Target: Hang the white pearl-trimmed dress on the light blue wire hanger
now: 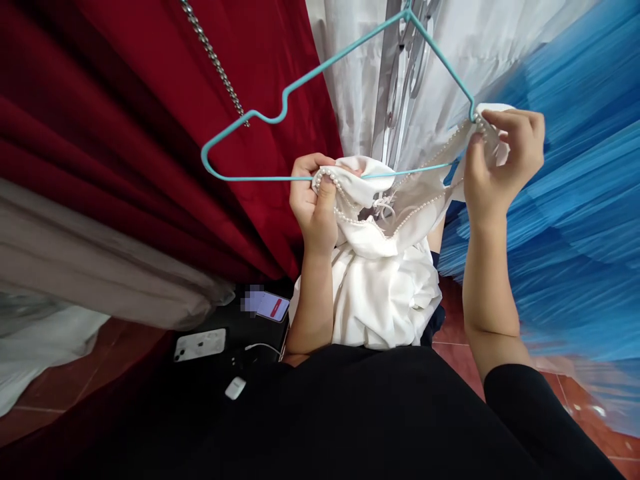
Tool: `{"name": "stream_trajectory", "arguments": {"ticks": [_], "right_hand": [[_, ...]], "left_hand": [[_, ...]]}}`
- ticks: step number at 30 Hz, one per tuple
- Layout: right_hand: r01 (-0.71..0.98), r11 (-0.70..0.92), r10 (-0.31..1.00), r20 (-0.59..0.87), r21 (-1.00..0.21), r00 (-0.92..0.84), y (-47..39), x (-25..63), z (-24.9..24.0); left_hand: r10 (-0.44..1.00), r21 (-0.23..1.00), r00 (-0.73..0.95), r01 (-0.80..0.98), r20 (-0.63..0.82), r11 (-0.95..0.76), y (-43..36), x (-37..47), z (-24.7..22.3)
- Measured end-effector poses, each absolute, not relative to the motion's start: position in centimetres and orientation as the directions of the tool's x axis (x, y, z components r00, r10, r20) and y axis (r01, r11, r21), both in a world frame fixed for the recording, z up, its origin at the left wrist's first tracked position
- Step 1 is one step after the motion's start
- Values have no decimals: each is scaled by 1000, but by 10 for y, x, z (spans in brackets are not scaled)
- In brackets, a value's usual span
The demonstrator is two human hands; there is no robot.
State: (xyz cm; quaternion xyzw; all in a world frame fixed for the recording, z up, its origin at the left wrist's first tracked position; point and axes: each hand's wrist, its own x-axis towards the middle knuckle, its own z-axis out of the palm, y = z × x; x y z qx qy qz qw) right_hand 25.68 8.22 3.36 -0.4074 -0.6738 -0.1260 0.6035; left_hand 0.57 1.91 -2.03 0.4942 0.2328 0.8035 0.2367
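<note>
A white dress (383, 293) with a pearl-beaded neckline hangs between my hands, its lower folds gathered in my lap. My left hand (316, 203) pinches one beaded shoulder beside the bottom bar of a light-blue hanger (260, 179). Up at the hanger's right end, my right hand (507, 157) grips the other beaded shoulder, which lies over that end. The hanger's left end sticks out bare, past my left hand. Its bottom bar passes behind or through the dress's neckline; the cloth hides part of it.
Red curtain cloth (240, 173) and a metal chain (215, 63) are on the left. Blue tulle (565, 220) fills the right side, white fabric (460, 60) the back. On a black surface lie a white phone (200, 345), a lit phone (273, 305) and a small white case (235, 388).
</note>
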Motion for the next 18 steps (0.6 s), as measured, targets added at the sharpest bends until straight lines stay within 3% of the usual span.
{"name": "stream_trajectory", "arguments": {"ticks": [3,8,11,14,16,18], "right_hand": [[678,589,451,875,-439,175,88,261,48],[693,505,448,843,-514,299,94,292,52],[719,457,634,759,-523,149,87,311,31],[657,458,838,538,-599,-94,62,306,8],[610,495,856,468,-619,-220,42,291,-2],[509,633,762,586,-583,-276,27,269,-5]], "left_hand": [[609,604,-398,-154,686,-782,17,4,-18],[628,640,-398,-124,668,-759,21,-7,-19],[678,722,-389,-46,624,-691,24,-8,-23],[694,768,-401,40,598,-639,24,-3,-27],[684,768,-401,83,609,-635,24,0,-28],[677,762,-391,110,623,-638,24,1,-29]]}}
